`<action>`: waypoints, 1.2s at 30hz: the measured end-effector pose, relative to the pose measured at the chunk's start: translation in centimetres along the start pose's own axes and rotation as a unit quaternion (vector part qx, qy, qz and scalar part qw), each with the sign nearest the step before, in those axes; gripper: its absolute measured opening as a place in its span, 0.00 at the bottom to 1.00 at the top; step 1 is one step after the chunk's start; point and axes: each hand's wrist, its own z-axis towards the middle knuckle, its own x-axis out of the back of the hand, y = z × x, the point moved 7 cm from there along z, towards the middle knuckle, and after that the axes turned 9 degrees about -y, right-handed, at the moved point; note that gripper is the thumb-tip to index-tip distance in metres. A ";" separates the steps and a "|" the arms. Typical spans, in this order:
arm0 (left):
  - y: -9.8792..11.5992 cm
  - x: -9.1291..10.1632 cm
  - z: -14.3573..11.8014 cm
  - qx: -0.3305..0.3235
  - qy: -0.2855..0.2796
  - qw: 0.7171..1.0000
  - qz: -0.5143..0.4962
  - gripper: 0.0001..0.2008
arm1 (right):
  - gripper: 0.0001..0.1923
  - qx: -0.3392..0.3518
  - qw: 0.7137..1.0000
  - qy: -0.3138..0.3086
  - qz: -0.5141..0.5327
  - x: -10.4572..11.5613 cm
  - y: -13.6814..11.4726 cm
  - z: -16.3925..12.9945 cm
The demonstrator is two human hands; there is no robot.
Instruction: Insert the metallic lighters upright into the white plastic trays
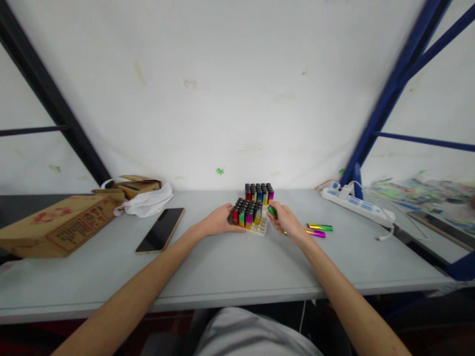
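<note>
Upright lighters [248, 216] in several metallic colours fill the left part of a white slotted tray [261, 228]; bare slots show at its right. My left hand [219, 221] grips the tray's left side, with the thumb along the front and the fingers behind. My right hand [285, 220] is closed on a green lighter [272, 212] beside the tray's right edge. Just behind stands a second block of upright lighters [259, 192]. Right of my right hand lie a yellow-green lighter [320, 227] and a magenta lighter [316, 233], the latter partly hidden by the hand.
A black-screened phone [160, 230] lies left on the grey table [237, 272]. Farther left are a cardboard box [59, 222], a smaller open box [137, 186] and a white plastic bag [150, 201]. A power strip [358, 203] with cables sits right, near the blue frame [386, 99].
</note>
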 end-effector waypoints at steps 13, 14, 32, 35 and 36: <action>0.0 -0.2 0.1 0.002 -0.007 0.998 0.059 0.34 | 0.30 0.078 0.965 0.089 -0.232 1.0 -0.6 0.2; 0.0 -0.1 0.1 0.001 -0.005 0.998 0.059 0.34 | 0.30 0.079 0.964 0.089 -0.237 0.9 -0.7 0.1; -0.2 0.0 0.0 0.000 0.008 1.000 0.028 0.33 | 0.33 0.135 0.982 0.018 -0.134 0.3 -1.0 0.2; -0.1 0.0 -0.1 -0.003 0.006 1.000 0.019 0.33 | 0.30 0.178 0.976 0.001 -0.124 0.2 -1.8 -0.2; -0.1 0.0 -0.1 -0.004 0.004 1.000 0.017 0.33 | 0.28 0.196 0.972 -0.001 -0.131 0.2 -2.1 -0.3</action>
